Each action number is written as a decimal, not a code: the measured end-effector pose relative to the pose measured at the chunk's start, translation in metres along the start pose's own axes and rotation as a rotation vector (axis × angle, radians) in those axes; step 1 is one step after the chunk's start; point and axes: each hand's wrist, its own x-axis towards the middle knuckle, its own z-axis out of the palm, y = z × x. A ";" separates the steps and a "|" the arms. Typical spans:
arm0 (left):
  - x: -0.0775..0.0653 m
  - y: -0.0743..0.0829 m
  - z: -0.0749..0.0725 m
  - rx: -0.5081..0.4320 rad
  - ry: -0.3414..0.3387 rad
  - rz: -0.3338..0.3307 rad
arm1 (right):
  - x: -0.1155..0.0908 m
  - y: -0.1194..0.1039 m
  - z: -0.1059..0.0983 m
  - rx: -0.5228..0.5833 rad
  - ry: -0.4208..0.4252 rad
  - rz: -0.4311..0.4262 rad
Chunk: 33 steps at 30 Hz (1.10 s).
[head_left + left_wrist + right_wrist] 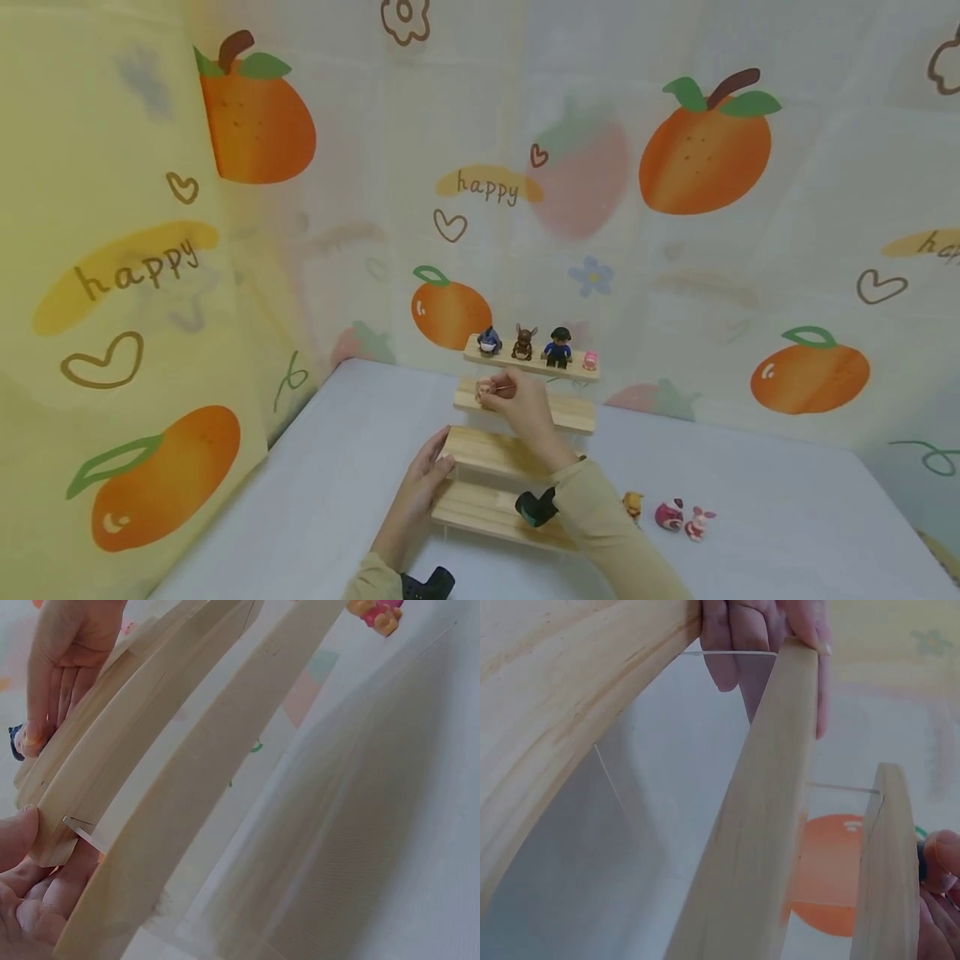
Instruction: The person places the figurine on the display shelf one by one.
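A stepped wooden display rack [480, 450] with several light boards stands on the white table. My right hand [525, 408] pinches a small pale figurine [485, 390] at the left part of the second board from the top. In the left wrist view, a dark blue top of the figurine [15, 741] shows beside the fingertips. My left hand [422, 477] grips the left end of the third board, thumb above and fingers below, as the left wrist view shows of the left hand [45, 900].
On the top board stand a blue-grey donkey figurine [490, 341], a brown kangaroo figurine [523, 342], a figure in a black hat [558, 348] and a small pink figurine [590, 360]. Right of the rack lie a yellow-orange figurine [633, 503], a dark pink one [669, 515] and a pink piglet [698, 525].
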 end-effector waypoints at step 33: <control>0.001 -0.001 0.000 0.002 -0.016 0.024 | -0.045 0.009 -0.127 -0.065 -0.184 0.057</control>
